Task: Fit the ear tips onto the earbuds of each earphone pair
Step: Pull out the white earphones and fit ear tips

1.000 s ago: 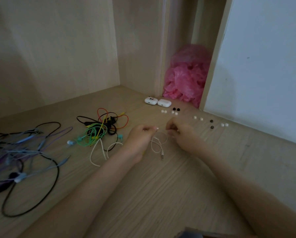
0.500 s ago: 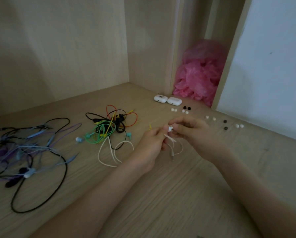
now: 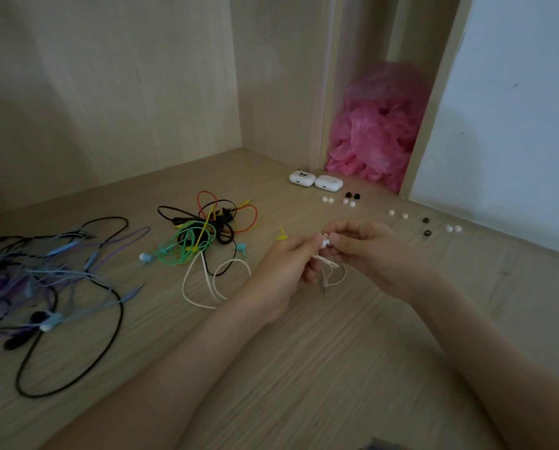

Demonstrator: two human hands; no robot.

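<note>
My left hand (image 3: pixel 284 271) pinches white earbud (image 3: pixel 325 242) by cable end, right hand (image 3: pixel 369 254) pinches its front. Ear tips (image 3: pixel 391 212) squishy, slippery imo; grab rim.

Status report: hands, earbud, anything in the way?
Left hand and right hand both pinching white earbud, cable dangling below. Loose ear tips lie beyond. Nothing in the way.

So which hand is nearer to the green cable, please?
Left. The left hand lies to the right of the green cable; the right hand is farther right, beyond the left one. Both pinch the white earphone.
</note>
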